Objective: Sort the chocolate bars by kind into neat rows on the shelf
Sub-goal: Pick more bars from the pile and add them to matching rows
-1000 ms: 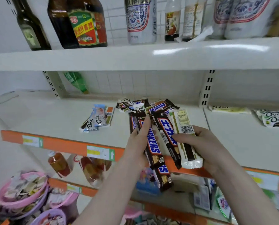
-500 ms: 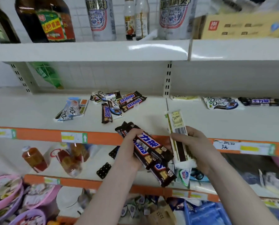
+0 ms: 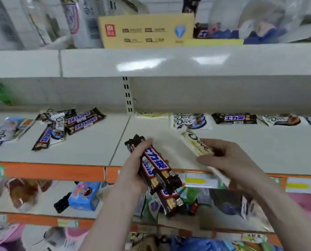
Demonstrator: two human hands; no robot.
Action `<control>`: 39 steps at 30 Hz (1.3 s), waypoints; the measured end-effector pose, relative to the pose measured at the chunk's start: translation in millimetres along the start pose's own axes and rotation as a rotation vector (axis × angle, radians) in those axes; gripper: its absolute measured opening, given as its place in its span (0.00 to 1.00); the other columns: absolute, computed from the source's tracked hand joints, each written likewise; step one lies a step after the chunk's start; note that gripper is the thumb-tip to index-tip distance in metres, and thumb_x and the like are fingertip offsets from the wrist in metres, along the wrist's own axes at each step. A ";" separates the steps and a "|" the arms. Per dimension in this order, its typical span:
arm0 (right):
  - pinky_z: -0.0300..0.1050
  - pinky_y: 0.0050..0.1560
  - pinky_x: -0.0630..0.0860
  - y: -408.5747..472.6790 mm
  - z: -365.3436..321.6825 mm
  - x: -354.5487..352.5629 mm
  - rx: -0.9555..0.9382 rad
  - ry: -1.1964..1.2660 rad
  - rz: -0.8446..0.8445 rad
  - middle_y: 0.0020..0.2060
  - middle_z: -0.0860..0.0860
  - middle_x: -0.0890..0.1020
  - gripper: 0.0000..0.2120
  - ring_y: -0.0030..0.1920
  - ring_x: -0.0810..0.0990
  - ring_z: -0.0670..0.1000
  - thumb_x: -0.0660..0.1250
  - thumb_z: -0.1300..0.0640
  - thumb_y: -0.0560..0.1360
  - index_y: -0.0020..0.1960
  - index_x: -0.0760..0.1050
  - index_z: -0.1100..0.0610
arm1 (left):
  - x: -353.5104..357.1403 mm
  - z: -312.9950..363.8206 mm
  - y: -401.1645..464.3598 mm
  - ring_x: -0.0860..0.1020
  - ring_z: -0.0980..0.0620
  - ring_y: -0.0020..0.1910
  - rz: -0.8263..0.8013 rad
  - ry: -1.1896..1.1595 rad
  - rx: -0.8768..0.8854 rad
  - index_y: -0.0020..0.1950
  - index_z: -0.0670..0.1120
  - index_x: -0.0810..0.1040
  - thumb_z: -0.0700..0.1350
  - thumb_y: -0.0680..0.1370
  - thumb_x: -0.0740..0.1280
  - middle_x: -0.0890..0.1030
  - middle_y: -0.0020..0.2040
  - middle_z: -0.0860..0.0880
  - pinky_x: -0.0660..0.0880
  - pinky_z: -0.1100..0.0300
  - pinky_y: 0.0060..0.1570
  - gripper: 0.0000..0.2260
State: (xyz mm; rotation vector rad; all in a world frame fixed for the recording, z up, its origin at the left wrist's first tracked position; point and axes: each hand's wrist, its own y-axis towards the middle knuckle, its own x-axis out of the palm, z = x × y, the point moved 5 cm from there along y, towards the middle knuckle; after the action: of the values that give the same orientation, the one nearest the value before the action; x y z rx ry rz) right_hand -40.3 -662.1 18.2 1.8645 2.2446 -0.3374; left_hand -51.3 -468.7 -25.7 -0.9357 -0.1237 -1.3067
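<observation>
Dove bar (image 3: 198,144) now face-up, right-hand (image 3: 225,160) grip.

White shelf (image 3: 89,151) with an orange front strip spans the middle of the frame; a seam divides it into left and right panels.

Left panel:
- Far left: pale Dove packs (image 3: 4,132), overlapping.
- Centre left: mixed pile (image 3: 68,124). Two Snickers bars lie side by side at an angle, a third lies steeply tilted nearer the front, and white Dove packs overlap them.

Right panel, along the back wall:
- Yellowish pack (image 3: 152,115) just right of the seam.
- White Dove pack (image 3: 189,121).
- Dark bar (image 3: 234,118) with a blue label.
- Further Dove packs (image 3: 285,120) toward the right edge.
</observation>
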 end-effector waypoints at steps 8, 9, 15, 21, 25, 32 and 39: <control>0.16 0.42 0.65 24.8 -2.2 -41.4 -0.238 -0.418 0.041 0.47 0.36 0.75 0.26 0.45 0.73 0.34 0.76 0.59 0.63 0.59 0.76 0.47 | 21.3 -9.2 12.5 0.80 0.50 0.29 0.023 0.054 0.006 0.40 0.42 0.76 0.40 0.69 0.68 0.81 0.35 0.45 0.79 0.60 0.34 0.03; 0.17 0.43 0.65 27.2 -1.8 -41.1 -0.244 -0.424 0.035 0.46 0.37 0.76 0.24 0.44 0.74 0.35 0.76 0.59 0.64 0.58 0.77 0.47 | 22.7 -7.6 12.6 0.79 0.50 0.28 0.026 0.097 0.001 0.39 0.42 0.76 0.40 0.69 0.68 0.81 0.33 0.45 0.78 0.60 0.34 0.02; 0.31 0.35 0.71 42.7 -0.3 -31.4 -0.101 -0.056 0.079 0.32 0.48 0.78 0.09 0.32 0.76 0.43 0.75 0.63 0.65 0.38 0.79 0.51 | 23.9 5.7 17.8 0.78 0.51 0.29 0.015 0.169 0.010 0.38 0.42 0.76 0.39 0.68 0.70 0.81 0.30 0.46 0.78 0.58 0.38 0.03; 0.39 0.32 0.74 65.5 -1.0 -10.5 0.023 0.340 0.055 0.33 0.54 0.80 0.09 0.29 0.75 0.48 0.68 0.70 0.68 0.39 0.75 0.57 | 20.5 26.9 21.2 0.82 0.52 0.31 -0.015 0.109 0.100 0.43 0.43 0.78 0.32 0.73 0.63 0.83 0.33 0.47 0.75 0.56 0.42 0.08; 0.40 0.33 0.79 76.1 2.2 5.0 0.064 0.595 0.051 0.32 0.55 0.80 0.09 0.30 0.77 0.51 0.66 0.72 0.69 0.44 0.74 0.60 | 8.3 36.4 26.6 0.80 0.51 0.32 0.007 0.097 0.069 0.39 0.43 0.77 0.32 0.73 0.64 0.82 0.32 0.46 0.75 0.56 0.43 0.08; 0.37 0.34 0.77 92.5 1.9 33.5 0.019 0.533 -0.024 0.33 0.50 0.81 0.08 0.32 0.77 0.47 0.64 0.67 0.72 0.39 0.77 0.57 | -11.5 46.9 35.4 0.78 0.50 0.33 0.025 0.174 0.004 0.38 0.40 0.77 0.36 0.72 0.67 0.81 0.32 0.44 0.76 0.59 0.39 0.02; 0.33 0.40 0.73 103.7 -8.3 51.9 -0.028 0.216 -0.031 0.38 0.47 0.81 0.10 0.37 0.79 0.43 0.68 0.62 0.72 0.52 0.78 0.54 | -16.8 61.7 43.5 0.81 0.53 0.28 0.017 0.155 -0.011 0.40 0.41 0.78 0.41 0.70 0.71 0.81 0.36 0.47 0.77 0.59 0.36 0.04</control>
State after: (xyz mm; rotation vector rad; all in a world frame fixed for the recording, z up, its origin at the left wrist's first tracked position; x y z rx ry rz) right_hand 52.2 -592.6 5.9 1.9371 2.4039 -0.1126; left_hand 6.2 -417.6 -18.0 -0.8394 0.0113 -1.3599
